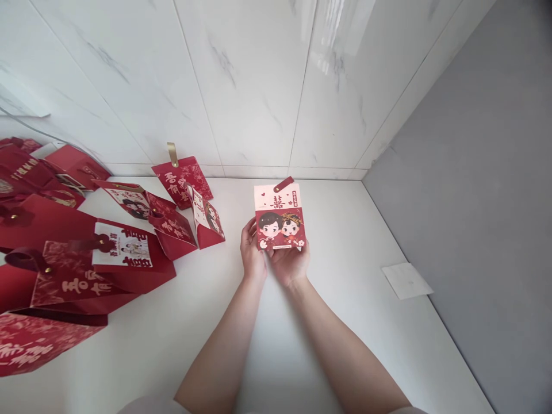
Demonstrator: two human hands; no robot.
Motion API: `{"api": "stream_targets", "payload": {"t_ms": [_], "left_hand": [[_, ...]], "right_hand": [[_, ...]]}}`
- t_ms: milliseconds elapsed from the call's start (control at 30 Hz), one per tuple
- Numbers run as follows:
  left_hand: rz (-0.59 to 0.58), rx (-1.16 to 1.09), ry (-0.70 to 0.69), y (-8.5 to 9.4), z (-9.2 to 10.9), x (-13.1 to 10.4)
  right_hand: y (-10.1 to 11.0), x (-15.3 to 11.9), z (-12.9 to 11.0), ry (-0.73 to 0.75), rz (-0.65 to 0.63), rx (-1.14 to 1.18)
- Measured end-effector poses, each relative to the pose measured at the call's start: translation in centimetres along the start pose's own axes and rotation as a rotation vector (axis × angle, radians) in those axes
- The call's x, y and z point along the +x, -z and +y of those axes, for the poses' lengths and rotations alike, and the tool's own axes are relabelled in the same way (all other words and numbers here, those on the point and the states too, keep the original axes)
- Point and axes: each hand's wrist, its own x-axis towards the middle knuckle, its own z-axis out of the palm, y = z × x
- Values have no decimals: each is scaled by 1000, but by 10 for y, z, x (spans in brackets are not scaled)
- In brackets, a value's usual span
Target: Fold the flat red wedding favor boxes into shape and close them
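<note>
Double-happiness gift box (280,217) with a cartoon couple on its red front sits between both hands, near the far side of the white tabletop (345,322), its picture turned toward the wearer. Its pale pink upper part carries small hearts and a red double-happiness character, and a dark red strap (283,184) stands at the top edge. The left hand (252,253) is curled around the lower left side, fingers behind it; the right hand (291,261) cups the lower right corner from below, palm turned up. Both hands thus hold the same box; whether its base also touches the tabletop cannot be told. To the left, well apart from the hands, stand more red boxes. Nearest is a small wedge-shaped box (209,229) with a cartoon figure on a pale panel; just behind it, a floral-printed box (185,181) bears a gold strap (172,154). Closer to the wearer, a larger red box (142,270) shows a white label (122,246) with a printed couple. At the right, a white paper sheet (406,280) lies beside the grey panel (466,190), while marbled wall tiles (254,86) rise behind the tabletop.
</note>
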Motion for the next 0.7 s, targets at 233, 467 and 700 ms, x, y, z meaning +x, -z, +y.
{"api": "stream_targets", "payload": {"t_ms": [233,467,700], "left_hand": [[-65,284,-354,8,2,2],[-402,467,-400,22,8,4],[-323,238,-182,18,19,13]], "right_hand": [[-1,0,-7,377,31,-464],[-6,-23,-11,572,-172,-856],[-8,-20,-12,290,-213,-672]]}}
